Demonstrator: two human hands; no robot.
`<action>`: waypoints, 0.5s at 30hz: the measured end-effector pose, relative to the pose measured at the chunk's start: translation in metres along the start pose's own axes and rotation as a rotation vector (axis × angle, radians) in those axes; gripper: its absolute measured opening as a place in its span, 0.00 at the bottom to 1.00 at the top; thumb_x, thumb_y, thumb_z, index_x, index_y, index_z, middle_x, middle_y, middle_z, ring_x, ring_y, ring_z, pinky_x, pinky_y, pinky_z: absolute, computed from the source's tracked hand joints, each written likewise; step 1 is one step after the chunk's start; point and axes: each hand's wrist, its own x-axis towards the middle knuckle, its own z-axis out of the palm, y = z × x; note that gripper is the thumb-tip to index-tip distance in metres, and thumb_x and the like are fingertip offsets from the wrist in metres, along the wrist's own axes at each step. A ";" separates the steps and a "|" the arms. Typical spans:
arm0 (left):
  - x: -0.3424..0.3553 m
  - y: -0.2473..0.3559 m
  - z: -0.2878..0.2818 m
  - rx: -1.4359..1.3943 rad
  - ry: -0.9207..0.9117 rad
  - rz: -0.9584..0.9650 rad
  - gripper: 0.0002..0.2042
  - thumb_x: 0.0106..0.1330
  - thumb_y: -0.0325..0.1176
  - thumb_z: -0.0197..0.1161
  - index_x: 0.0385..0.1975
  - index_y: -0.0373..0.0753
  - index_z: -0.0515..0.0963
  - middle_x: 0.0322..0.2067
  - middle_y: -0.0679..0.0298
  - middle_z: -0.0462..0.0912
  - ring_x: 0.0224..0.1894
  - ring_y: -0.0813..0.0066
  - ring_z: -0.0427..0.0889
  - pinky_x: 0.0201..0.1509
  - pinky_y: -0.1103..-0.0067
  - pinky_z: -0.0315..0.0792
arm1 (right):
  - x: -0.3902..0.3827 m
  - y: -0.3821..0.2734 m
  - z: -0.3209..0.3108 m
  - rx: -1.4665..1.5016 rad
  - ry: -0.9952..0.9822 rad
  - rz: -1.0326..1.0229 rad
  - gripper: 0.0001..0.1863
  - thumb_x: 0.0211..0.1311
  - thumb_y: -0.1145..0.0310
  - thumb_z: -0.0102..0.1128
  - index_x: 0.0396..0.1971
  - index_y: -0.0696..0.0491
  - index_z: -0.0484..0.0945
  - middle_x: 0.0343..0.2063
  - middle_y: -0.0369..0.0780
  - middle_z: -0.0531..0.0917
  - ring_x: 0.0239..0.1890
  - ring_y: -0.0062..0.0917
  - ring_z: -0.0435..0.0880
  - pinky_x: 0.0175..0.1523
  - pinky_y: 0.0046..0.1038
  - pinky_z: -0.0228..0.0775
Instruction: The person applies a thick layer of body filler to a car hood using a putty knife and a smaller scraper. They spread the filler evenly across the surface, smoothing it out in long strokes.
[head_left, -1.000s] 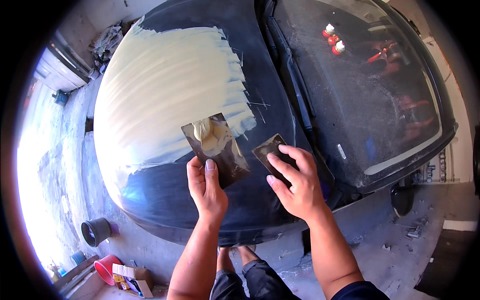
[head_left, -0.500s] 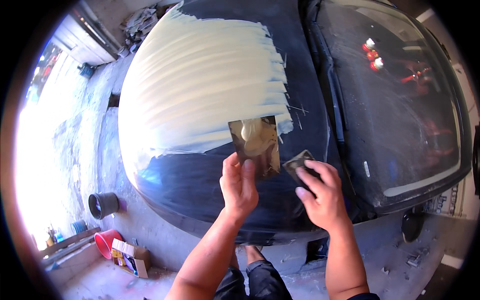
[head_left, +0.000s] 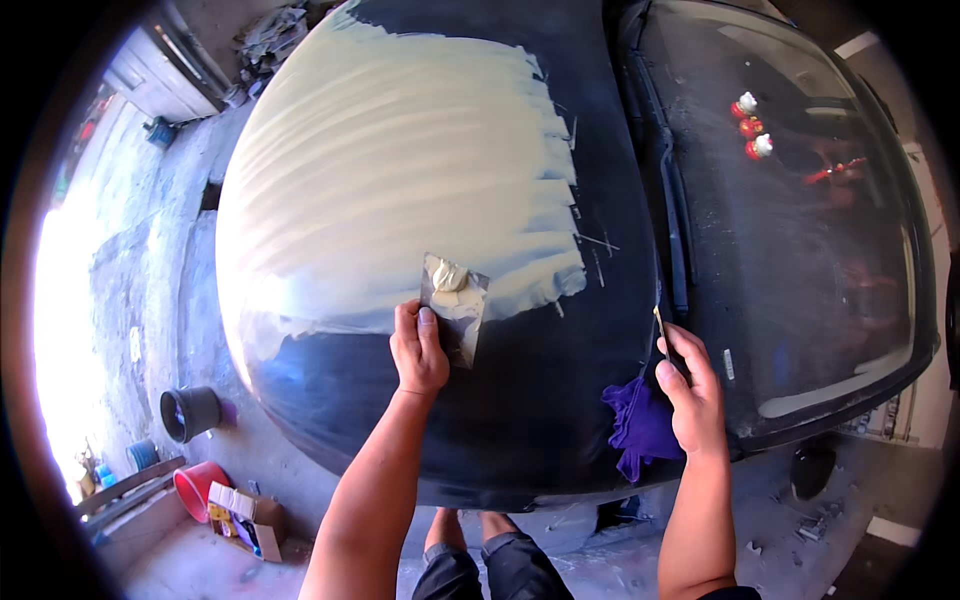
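My left hand (head_left: pixel 420 355) grips a flat metal plate (head_left: pixel 462 325) by its left edge, thumb on top. A lump of cream putty (head_left: pixel 447 277) sits near the plate's far end. Held over the right side of the hood, my right hand (head_left: pixel 692 395) pinches a thin spreader (head_left: pixel 661 330), seen nearly edge-on, with a dab of cream at its tip. Below both hands lies the dark car hood (head_left: pixel 370 420). A broad, streaked cream putty layer (head_left: pixel 400 180) covers much of its far and left part. Beside my right hand rests a purple cloth (head_left: pixel 640 425).
The windshield (head_left: pixel 800 260) borders the hood on the right, with a wiper (head_left: pixel 672 210) along its base. On the floor at left stand a black bucket (head_left: pixel 190 413), a red bucket (head_left: pixel 200 488) and an open cardboard box (head_left: pixel 250 515).
My left hand has moved left with the plate, away from the spreader. My right hand has shifted right and turned the spreader edge-on. The purple cloth has come into sight.
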 end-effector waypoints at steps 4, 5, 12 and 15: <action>0.005 -0.008 0.013 0.068 -0.003 0.078 0.08 0.68 0.31 0.49 0.37 0.34 0.72 0.22 0.53 0.76 0.23 0.54 0.76 0.28 0.70 0.68 | 0.036 0.004 -0.010 0.019 0.027 0.027 0.22 0.65 0.64 0.56 0.56 0.59 0.71 0.55 0.41 0.73 0.56 0.26 0.72 0.61 0.27 0.61; 0.005 -0.007 0.014 0.068 -0.004 0.066 0.07 0.67 0.31 0.50 0.36 0.34 0.72 0.22 0.52 0.75 0.23 0.53 0.75 0.27 0.69 0.68 | 0.047 0.004 -0.014 0.010 0.027 0.029 0.22 0.65 0.64 0.56 0.56 0.59 0.71 0.55 0.41 0.73 0.55 0.26 0.72 0.61 0.27 0.60; 0.007 -0.009 0.016 0.170 -0.017 0.161 0.06 0.64 0.29 0.50 0.33 0.33 0.72 0.21 0.54 0.72 0.22 0.52 0.72 0.25 0.67 0.65 | 0.146 -0.003 -0.024 -0.153 -0.048 -0.017 0.23 0.63 0.65 0.56 0.56 0.58 0.71 0.56 0.41 0.73 0.60 0.29 0.70 0.63 0.28 0.58; 0.009 -0.008 0.017 0.234 -0.006 0.216 0.05 0.62 0.27 0.51 0.32 0.32 0.71 0.21 0.55 0.72 0.21 0.53 0.72 0.25 0.68 0.65 | 0.199 -0.010 -0.018 -0.373 -0.113 -0.056 0.23 0.63 0.63 0.56 0.56 0.57 0.71 0.56 0.42 0.72 0.61 0.33 0.69 0.64 0.30 0.59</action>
